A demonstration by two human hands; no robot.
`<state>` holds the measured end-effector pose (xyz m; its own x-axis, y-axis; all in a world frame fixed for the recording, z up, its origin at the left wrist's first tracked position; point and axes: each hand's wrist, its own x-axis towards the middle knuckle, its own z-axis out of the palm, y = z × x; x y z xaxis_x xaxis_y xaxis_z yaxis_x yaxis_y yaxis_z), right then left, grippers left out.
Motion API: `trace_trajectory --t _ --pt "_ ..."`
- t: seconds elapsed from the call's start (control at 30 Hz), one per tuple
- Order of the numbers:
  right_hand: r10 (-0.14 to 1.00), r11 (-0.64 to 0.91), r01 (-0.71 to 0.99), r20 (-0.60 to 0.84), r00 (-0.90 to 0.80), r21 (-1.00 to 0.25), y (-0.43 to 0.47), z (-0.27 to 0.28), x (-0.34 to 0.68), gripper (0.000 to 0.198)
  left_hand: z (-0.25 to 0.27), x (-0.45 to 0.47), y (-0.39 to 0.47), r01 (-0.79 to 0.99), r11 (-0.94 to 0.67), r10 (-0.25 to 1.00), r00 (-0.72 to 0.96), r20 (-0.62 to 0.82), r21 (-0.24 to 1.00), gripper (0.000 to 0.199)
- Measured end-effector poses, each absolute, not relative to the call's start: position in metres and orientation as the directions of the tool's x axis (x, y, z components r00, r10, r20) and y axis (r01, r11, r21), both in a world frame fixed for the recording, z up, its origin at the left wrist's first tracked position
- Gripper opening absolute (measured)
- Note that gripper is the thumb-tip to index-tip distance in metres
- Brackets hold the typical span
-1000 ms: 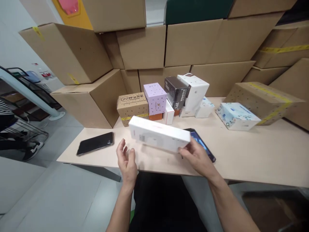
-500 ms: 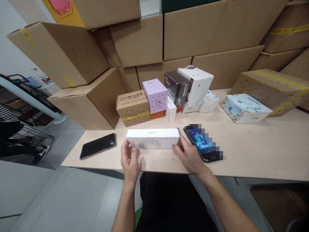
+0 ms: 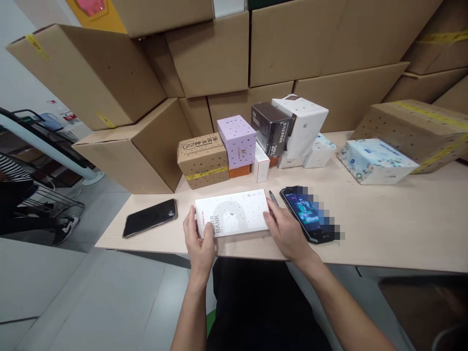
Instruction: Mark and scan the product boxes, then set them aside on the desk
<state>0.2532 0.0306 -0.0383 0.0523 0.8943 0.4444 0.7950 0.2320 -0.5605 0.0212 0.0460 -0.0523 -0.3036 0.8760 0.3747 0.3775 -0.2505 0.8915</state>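
Note:
A white power bank box, printed "POWER BANK" with a grey loop, is held between my two hands above the front of the table. My left hand grips its left end, with the thumb on the printed face. My right hand closes on its right end, fingers mostly behind it. Just beyond the right hand lies a dark pen-like stick, partly covered. A rugged phone with a lit screen rests right of that hand. To the left of the box, a black smartphone lies face up.
Behind the box stand a brown carton, a lilac box, a dark brown box and a tall white box. A floral box sits right. Large cardboard boxes wall the back. A person's shoe shows left.
Both hands have tilted the power bank box, so its broad printed face now shows where a narrow side and foreshortened front showed before. The view has shifted slightly.

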Motion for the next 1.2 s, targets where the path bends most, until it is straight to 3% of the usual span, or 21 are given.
trace_trajectory --t 0.3,0.5,0.8,1.2 --pt "0.881 0.340 0.825 0.459 -0.112 -0.451 0.028 -0.042 0.257 0.061 -0.045 0.020 0.046 0.454 -0.318 0.844 -0.265 0.467 0.832 0.037" --pt "0.882 0.374 0.839 0.431 -0.190 -0.396 0.027 -0.046 0.256 0.079 -0.047 0.019 0.045 0.387 -0.337 0.827 -0.313 0.466 0.858 0.035" --pt "0.889 0.363 0.858 0.411 -0.202 -0.364 0.026 -0.046 0.253 0.074 -0.048 0.017 0.046 0.325 -0.378 0.810 -0.336 0.480 0.867 0.031" --pt "0.819 0.403 0.881 0.526 -0.228 -0.246 0.025 -0.048 0.252 0.063 -0.049 0.018 0.045 0.344 -0.387 0.788 -0.359 0.501 0.855 0.031"
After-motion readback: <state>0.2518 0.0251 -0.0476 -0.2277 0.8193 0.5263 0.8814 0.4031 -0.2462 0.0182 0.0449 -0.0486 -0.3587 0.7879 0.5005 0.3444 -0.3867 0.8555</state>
